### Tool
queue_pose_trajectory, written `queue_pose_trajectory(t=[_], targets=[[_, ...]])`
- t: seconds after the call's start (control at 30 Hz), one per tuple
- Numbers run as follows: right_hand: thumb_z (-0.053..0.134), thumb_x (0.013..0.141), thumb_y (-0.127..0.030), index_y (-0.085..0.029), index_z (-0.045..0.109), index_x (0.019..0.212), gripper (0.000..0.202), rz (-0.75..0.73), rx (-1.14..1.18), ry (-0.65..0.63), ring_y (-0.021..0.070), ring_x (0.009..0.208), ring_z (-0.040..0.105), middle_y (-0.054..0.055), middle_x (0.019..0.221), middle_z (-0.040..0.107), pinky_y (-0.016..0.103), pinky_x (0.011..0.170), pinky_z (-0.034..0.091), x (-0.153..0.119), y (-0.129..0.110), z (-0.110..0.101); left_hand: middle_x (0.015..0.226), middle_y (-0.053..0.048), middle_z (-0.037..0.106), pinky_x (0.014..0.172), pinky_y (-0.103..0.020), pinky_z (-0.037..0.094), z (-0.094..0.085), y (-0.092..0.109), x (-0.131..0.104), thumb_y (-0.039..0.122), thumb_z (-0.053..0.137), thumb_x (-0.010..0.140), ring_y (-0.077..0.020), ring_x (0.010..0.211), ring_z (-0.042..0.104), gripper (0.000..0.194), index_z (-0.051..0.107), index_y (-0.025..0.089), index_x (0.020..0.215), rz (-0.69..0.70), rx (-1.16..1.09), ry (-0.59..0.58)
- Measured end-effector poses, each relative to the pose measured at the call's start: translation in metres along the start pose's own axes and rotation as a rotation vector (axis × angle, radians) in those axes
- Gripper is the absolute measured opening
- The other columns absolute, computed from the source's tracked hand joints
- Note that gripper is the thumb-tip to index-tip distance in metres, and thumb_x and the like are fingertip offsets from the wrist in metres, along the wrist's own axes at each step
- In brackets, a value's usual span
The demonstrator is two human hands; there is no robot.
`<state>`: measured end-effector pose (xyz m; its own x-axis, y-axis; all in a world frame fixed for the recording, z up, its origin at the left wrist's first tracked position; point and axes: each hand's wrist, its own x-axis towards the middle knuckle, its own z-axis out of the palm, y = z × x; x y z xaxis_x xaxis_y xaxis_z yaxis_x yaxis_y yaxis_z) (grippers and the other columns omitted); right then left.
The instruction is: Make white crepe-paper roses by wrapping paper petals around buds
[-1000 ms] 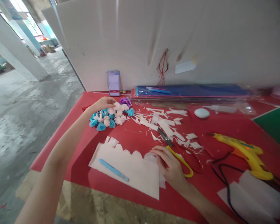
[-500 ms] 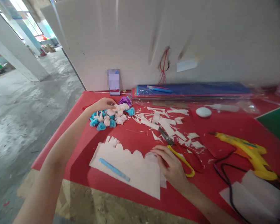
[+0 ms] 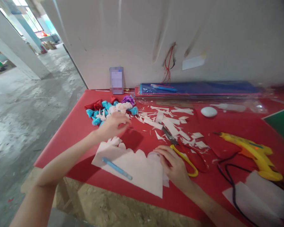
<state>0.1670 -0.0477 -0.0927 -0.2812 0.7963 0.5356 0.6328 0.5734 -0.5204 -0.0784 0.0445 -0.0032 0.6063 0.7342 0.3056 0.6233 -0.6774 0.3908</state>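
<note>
Taking the scalloped white sheet [image 3: 139, 178] as the centre of a clock face, with 12 pointing away from the person, it lies flat on the red tabletop [image 3: 69, 127] near the front edge. It looks thin and very light, soft enough to crease or tear, with the rounded bumps along its 12 o'clock edge probably the weakest places. The broad, plain part toward 6 o'clock seems the safer hold, a flat pinch rather than a squeeze. A light-blue pen [image 3: 117, 168] lies across it toward 10 o'clock and might roll if the paper tilts.

At 3 o'clock the right hand [image 3: 172, 165] rests with fingers gently bent, their tips at a translucent piece [image 3: 152, 155] that looks flimsier still; whether they pinch it, I cannot tell. At 11 o'clock the left hand [image 3: 115, 125] is curved in front of the paper roses [image 3: 105, 107], and I cannot tell whether anything sits between its fingertips. The roses look airy and easily crushed, best lifted from the base. Between 2 and 3, yellow-handled scissors [image 3: 188, 167] lie beside the right hand.
</note>
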Motion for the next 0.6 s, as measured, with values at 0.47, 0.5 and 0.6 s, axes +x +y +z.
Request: queue_pose_trajectory(t=[0.47,0.5,0.6], targets=[[0.049,0.075,-0.013,-0.021,0.061,0.073,0.015,0.111,-0.152,-0.395,0.0163,0.065,0.062,0.002,0.071,0.066,0.025,0.055,0.048,0.017,0.000,-0.025,0.097,-0.007,0.063,0.083,-0.033,0.041,0.067,0.065,-0.089,0.039,0.051,0.080,-0.0183,0.085,0.054,0.027,0.056,0.016,0.091,0.300,0.059,-0.234],[0.049,0.074,-0.013,-0.021,0.061,0.073,0.015,0.112,-0.159,-0.402,0.0159,0.064,0.062,0.002,0.070,0.066,0.025,0.054,0.047,0.017,0.000,-0.025,0.098,-0.007,0.062,0.082,-0.033,0.041,0.069,0.066,-0.089,0.041,0.052,0.079,-0.0186,0.085,0.054,0.028,0.056,0.016,0.090,0.311,0.073,-0.245],[0.049,0.073,-0.012,-0.022,0.062,0.072,0.016,0.113,-0.178,-0.399,0.0147,0.060,0.061,0.000,0.068,0.066,0.024,0.052,0.046,0.018,0.001,-0.026,0.098,-0.007,0.062,0.080,-0.031,0.041,0.073,0.069,-0.090,0.037,0.053,0.079,-0.0171,0.085,0.054,0.025,0.056,0.016,0.091,0.329,0.078,-0.262]])
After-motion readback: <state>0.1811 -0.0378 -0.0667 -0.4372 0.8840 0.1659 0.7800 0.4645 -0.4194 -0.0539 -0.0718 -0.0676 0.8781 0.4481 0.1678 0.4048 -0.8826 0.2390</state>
